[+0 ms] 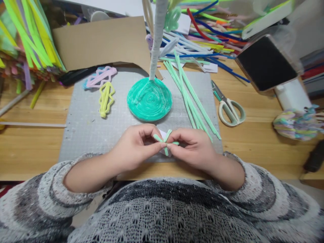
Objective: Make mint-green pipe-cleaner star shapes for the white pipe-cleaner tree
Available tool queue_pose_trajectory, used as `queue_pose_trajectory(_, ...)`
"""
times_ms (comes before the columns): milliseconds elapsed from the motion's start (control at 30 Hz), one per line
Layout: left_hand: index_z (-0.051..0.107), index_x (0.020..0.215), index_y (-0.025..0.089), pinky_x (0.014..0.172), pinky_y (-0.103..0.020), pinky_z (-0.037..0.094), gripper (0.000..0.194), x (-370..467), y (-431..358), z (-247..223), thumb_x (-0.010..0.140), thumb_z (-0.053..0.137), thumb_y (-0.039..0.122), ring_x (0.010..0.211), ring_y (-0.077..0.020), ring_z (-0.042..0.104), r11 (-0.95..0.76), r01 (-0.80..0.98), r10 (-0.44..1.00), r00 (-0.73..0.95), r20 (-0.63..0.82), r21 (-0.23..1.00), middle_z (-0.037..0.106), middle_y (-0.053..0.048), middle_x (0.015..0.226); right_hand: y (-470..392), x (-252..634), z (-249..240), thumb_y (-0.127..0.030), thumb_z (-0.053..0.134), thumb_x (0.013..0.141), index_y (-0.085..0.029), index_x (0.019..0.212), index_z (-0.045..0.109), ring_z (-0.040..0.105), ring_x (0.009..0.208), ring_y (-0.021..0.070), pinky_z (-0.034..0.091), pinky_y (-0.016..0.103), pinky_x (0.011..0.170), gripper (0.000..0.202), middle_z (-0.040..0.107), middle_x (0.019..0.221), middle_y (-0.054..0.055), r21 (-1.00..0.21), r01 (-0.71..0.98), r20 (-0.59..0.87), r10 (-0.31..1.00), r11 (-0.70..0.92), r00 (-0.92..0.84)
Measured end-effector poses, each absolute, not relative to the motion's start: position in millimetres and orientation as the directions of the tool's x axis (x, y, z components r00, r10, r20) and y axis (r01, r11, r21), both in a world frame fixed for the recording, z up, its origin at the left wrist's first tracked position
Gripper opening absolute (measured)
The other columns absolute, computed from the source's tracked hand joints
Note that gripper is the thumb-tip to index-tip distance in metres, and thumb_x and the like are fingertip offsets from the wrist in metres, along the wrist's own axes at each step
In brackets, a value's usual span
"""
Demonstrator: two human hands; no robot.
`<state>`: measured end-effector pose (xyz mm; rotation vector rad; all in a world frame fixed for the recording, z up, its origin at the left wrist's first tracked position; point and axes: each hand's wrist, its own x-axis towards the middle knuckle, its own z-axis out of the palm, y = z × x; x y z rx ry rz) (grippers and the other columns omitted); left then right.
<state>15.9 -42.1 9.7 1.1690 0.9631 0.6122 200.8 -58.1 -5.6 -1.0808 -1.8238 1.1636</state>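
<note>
Between my two hands is a small star-like piece of mint-green pipe cleaners (pixel 166 151), its short arms sticking out in several directions. My left hand (pixel 138 145) pinches it from the left with thumb and forefinger. From the right, my right hand (pixel 193 146) pinches it too, the fingertips almost meeting at its centre. Under the piece shows a bit of white paper (pixel 161 134), mostly hidden by the hands. Beyond the right hand lie several long mint-green pipe cleaners (pixel 192 98). Straight ahead stands a round green coiled base (pixel 150 99) with a white wrapped stem (pixel 157 37) rising from it.
A grey cutting mat (pixel 81 135) covers the middle of the table. Yellow (pixel 106 99) and lilac (pixel 102 77) zigzag shapes lie at left. Scissors (pixel 229 108) and a propped phone (pixel 267 62) are at right. Cardboard (pixel 101 44) and loose pipe cleaners (pixel 212 33) fill the back.
</note>
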Motion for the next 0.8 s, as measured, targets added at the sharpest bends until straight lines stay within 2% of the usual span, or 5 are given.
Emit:
queue_pose_trajectory(133,0.059,0.066,0.014,0.064,-0.024,0.047,0.016,15,-38,7,0.071,0.072,0.021,0.066,-0.0117,0.06,0.397,0.033,0.806,0.465,-0.366,0.917,0.065,-0.001,0.068,-57,201,-8,-0.015,0.06,0.082,-0.014,0.077,0.066,0.053,0.05,0.0065,0.042,0.018,0.046,0.008,0.062,0.06,-0.002,-0.959,0.239,0.048,0.92,0.151,-0.389)
queue_pose_trajectory(433,0.059,0.056,0.014,0.064,-0.023,0.046,0.02,10,-32,2,0.073,0.069,0.02,0.059,-0.0096,0.06,0.645,-0.152,0.669,0.587,-0.457,0.749,0.065,0.001,0.057,-52,219,-10,-0.012,0.055,0.09,-0.02,0.101,0.067,0.069,0.084,0.0154,0.054,0.028,0.073,0.018,0.074,0.089,0.005,-0.582,0.406,0.49,0.702,0.704,-0.516)
queue_pose_trajectory(533,0.062,0.06,0.014,0.065,-0.023,0.046,0.016,11,-33,3,0.072,0.071,0.02,0.059,-0.0093,0.06,0.611,-0.139,0.695,0.565,-0.445,0.779,0.065,0.001,0.059,-55,216,-5,-0.014,0.058,0.089,-0.019,0.09,0.068,0.068,0.074,0.014,0.054,0.027,0.066,0.011,0.074,0.08,0.004,-0.686,0.415,0.398,0.785,0.598,-0.474)
queue_pose_trajectory(667,0.06,0.064,0.014,0.066,-0.025,0.049,0.017,13,-36,5,0.068,0.075,0.022,0.064,-0.0114,0.062,0.542,-0.07,0.744,0.504,-0.439,0.838,0.067,0.0,0.066,-56,207,-1,-0.021,0.062,0.088,-0.015,0.075,0.065,0.059,0.047,0.0086,0.047,0.021,0.046,0.014,0.064,0.057,-0.002,-0.945,0.272,0.067,0.924,0.179,-0.377)
queue_pose_trajectory(800,0.06,0.064,0.014,0.066,-0.025,0.049,0.016,13,-36,2,0.07,0.073,0.022,0.062,-0.011,0.061,0.527,-0.047,0.755,0.484,-0.443,0.848,0.066,0.0,0.063,-54,204,-4,-0.025,0.063,0.087,-0.015,0.074,0.061,0.059,0.046,0.0086,0.047,0.021,0.045,0.016,0.064,0.057,-0.002,-0.984,0.176,-0.028,0.935,0.038,-0.353)
